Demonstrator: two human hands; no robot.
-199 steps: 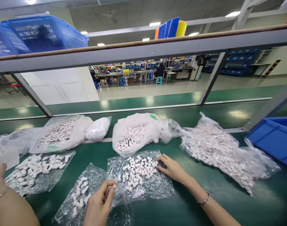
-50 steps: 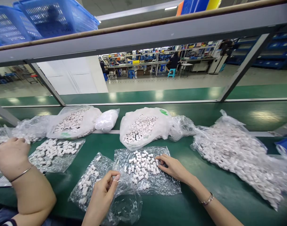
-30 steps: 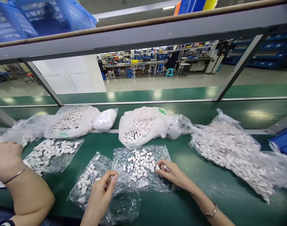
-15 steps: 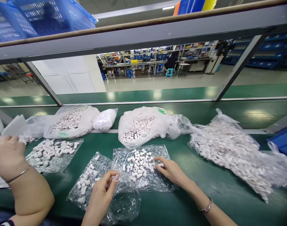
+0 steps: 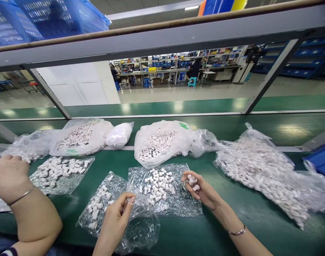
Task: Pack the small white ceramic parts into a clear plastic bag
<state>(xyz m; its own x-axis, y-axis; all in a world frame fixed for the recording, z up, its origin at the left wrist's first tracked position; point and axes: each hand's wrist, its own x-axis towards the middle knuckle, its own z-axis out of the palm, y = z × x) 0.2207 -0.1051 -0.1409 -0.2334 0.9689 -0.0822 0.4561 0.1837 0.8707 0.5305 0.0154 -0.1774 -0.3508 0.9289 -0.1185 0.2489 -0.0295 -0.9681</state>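
Note:
My left hand (image 5: 119, 217) pinches the edge of a clear plastic bag (image 5: 141, 236), its fingers closed. Inside that bag, to the left of the hand, lie several white pipe fittings (image 5: 97, 206). Cupped in the curled fingers of my right hand (image 5: 205, 190) are a few white fittings (image 5: 192, 181), raised over the right edge of a flat clear plastic sheet or bag (image 5: 184, 204). A loose pile of white tee-shaped fittings (image 5: 158, 186) lies on that sheet, between my two hands.
Behind the pile stands an open bag of fittings (image 5: 168, 137); a large clear bag of fittings (image 5: 261, 174) lies to the right. A co-worker's arm (image 5: 31, 206) is at the left, near another pile of fittings (image 5: 58, 170). A shelf beam (image 5: 162, 35) crosses above the green table (image 5: 221, 234).
My right hand has moved right from the pile and turned palm up, showing fittings in its fingers. My left hand stays at the bag. The co-worker's white sheet has gone from view.

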